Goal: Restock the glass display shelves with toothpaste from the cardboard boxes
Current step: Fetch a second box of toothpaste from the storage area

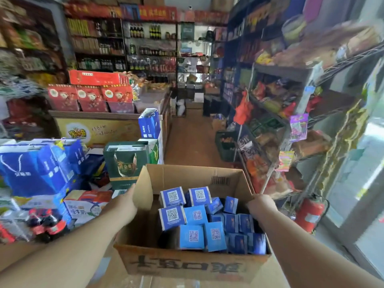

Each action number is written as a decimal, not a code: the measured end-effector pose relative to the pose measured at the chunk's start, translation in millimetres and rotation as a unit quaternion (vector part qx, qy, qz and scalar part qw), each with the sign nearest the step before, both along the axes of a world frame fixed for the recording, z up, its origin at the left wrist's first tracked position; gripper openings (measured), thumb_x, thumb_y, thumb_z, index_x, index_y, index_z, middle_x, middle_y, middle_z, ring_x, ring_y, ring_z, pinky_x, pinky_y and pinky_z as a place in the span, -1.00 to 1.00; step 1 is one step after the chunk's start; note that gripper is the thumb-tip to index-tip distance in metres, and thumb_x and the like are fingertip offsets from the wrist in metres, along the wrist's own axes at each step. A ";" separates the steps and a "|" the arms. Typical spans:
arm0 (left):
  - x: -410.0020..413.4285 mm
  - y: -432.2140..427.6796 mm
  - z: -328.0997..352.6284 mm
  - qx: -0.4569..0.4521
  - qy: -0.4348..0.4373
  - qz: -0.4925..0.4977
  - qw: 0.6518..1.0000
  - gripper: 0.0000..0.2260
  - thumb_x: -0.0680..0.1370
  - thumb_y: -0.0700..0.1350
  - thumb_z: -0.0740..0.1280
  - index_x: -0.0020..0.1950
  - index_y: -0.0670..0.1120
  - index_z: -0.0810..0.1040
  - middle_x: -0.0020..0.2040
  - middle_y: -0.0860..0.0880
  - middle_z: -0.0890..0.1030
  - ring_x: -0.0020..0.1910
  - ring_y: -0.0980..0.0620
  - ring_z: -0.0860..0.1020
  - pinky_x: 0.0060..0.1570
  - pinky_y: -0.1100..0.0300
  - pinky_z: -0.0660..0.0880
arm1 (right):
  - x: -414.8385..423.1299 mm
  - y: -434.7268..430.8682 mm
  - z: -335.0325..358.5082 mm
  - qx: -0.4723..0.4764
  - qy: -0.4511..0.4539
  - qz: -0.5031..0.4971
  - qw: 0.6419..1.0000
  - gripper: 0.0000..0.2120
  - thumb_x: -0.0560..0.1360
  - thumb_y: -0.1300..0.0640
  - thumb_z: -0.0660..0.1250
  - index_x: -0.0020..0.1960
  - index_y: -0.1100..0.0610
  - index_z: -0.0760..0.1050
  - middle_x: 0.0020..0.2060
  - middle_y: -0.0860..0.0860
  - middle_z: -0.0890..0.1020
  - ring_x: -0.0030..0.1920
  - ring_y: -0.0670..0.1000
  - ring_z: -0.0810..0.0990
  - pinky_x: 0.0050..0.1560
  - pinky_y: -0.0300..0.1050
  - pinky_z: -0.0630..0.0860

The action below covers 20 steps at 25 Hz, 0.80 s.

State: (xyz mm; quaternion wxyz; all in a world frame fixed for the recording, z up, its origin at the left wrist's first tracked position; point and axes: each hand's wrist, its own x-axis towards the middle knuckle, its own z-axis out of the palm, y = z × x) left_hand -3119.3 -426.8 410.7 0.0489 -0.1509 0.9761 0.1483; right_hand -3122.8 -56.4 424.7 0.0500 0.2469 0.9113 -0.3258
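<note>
An open cardboard box (187, 265) fills the lower middle of the head view, carried in front of me. Several blue toothpaste cartons (193, 235) stand on end inside it, most showing QR codes on top. My left hand (124, 202) grips the box's left wall near the raised flap. My right hand (260, 204) grips the right wall at the rim, with its fingers hidden behind the cardboard. No glass display shelf is clearly in view.
A narrow brown-floored aisle (191, 138) runs ahead. Stacked blue and green gift boxes (41, 167) and soda bottles (47, 223) crowd the left. A wire rack of snacks (276, 113) lines the right, with a red fire extinguisher (309, 213) by a glass door (365, 183).
</note>
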 end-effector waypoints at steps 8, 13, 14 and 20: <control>-251.6 -5.0 49.5 -0.027 0.016 0.033 0.999 -0.43 0.63 -0.08 0.15 0.56 0.12 -0.07 0.40 -0.14 0.41 0.35 -0.14 0.40 0.26 -0.01 0.35 | -308.8 -25.4 28.1 -0.040 0.029 0.049 0.998 -0.86 0.48 0.16 0.33 -0.02 0.19 0.59 -0.20 0.05 0.62 -0.23 0.05 0.60 -0.33 -0.21 0.48; -463.4 -29.5 31.4 0.012 0.064 -0.010 0.998 -0.46 0.58 -0.06 0.18 0.51 0.20 0.06 0.32 -0.11 0.48 0.14 -0.14 0.53 -0.01 0.14 0.48 | -496.9 -38.8 10.0 -0.036 0.041 0.026 0.998 -0.75 0.50 0.07 0.36 0.09 0.19 0.61 -0.11 0.05 0.63 -0.10 0.07 0.59 -0.07 -0.14 0.54; -502.1 -34.1 32.7 0.006 0.064 -0.027 0.998 -0.49 0.58 -0.05 0.18 0.49 0.21 0.10 0.30 -0.10 0.49 0.10 -0.13 0.53 -0.08 0.17 0.44 | -531.2 -39.1 11.4 -0.026 0.036 0.019 0.999 -0.75 0.50 0.04 0.36 0.07 0.18 0.61 -0.10 0.08 0.65 -0.09 0.09 0.62 -0.07 -0.13 0.56; -722.5 -24.8 35.5 0.026 0.052 -0.051 0.997 -0.40 0.55 0.01 0.21 0.52 0.21 0.01 0.39 -0.08 0.43 0.21 -0.14 0.50 0.09 0.10 0.49 | -713.3 -22.4 26.5 -0.029 0.027 -0.016 0.999 -0.71 0.54 0.08 0.31 0.17 0.22 0.57 0.04 0.14 0.63 0.11 0.16 0.60 -0.03 -0.17 0.48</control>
